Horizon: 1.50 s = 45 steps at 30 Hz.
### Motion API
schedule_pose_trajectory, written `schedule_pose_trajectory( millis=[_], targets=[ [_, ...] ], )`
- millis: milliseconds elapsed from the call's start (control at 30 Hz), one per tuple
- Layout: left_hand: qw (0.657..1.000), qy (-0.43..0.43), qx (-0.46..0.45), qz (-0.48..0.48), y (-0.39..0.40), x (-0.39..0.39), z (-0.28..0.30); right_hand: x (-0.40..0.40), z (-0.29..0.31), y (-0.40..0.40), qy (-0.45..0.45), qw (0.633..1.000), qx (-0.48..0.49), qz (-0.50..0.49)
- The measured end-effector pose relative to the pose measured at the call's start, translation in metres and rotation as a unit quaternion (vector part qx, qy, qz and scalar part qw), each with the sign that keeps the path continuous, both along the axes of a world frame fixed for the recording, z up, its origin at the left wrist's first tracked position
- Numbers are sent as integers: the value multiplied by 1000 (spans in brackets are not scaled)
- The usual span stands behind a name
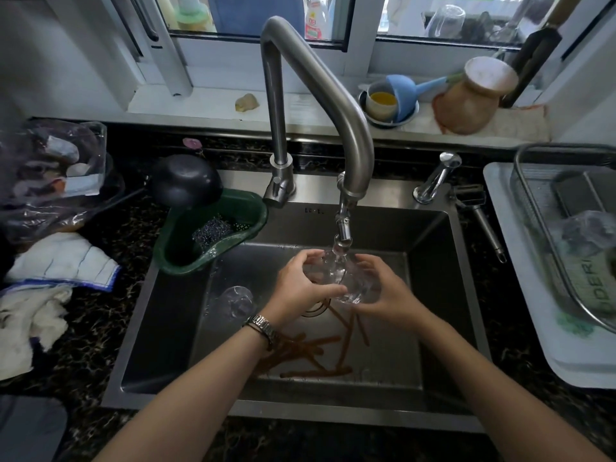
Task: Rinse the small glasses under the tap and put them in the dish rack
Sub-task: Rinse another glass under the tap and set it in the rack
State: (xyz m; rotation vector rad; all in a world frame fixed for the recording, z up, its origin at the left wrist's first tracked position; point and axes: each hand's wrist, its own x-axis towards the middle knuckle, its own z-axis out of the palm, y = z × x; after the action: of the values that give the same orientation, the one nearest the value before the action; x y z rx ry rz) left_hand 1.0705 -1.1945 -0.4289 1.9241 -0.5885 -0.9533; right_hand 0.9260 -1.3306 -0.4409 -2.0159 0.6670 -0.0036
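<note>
A small clear glass (346,281) is held tilted under the tap's nozzle (342,233), and water runs into it. My left hand (300,283) grips the glass from the left, with a metal watch on that wrist. My right hand (388,291) grips it from the right. A second small clear glass (236,303) lies on the sink floor, left of my left wrist. The wire dish rack (546,235) stands on a white tray (520,278) at the right, with a crumpled clear plastic piece in it.
Brown sticks (320,348) lie on the steel sink's (460,295) floor near the drain. A green corner basket (213,228) with a scourer hangs at the sink's back left. A black pan (185,178), bags and cloths (60,261) crowd the left counter. A peeler (480,215) lies right of the sink.
</note>
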Motion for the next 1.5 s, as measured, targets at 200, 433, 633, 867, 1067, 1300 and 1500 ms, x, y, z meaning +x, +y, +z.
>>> schedule_pose_trajectory(
  millis=[200, 433, 633, 867, 1067, 1300, 1500],
  targets=[
    [998, 34, -38, -34, 3, 3, 5, 7, 4, -3, -2, 1000, 8, 25],
    [992, 59, -21, -110, 0, 9, 9, 3, -2, 13, -65, 994, -69, -51],
    [999, 29, 18, -26, -5, -4, 8, 4, -6, 22, -63, 987, -127, -77],
    [999, 10, 26, 35, -7, -13, 6, 2, -18, 29, -31, 981, -172, -88],
    [1000, 5, 3, 29, -7, -9, 3, 5, -12, 21, -29, 987, -146, -57],
    [999, 35, -35, -20, 1, 1, 7, 3, 5, -6, 1, 999, 14, 38],
    [994, 73, -66, -36, 5, 0, 5, 7, 7, -7, 10, 998, -30, 59]
  ],
)
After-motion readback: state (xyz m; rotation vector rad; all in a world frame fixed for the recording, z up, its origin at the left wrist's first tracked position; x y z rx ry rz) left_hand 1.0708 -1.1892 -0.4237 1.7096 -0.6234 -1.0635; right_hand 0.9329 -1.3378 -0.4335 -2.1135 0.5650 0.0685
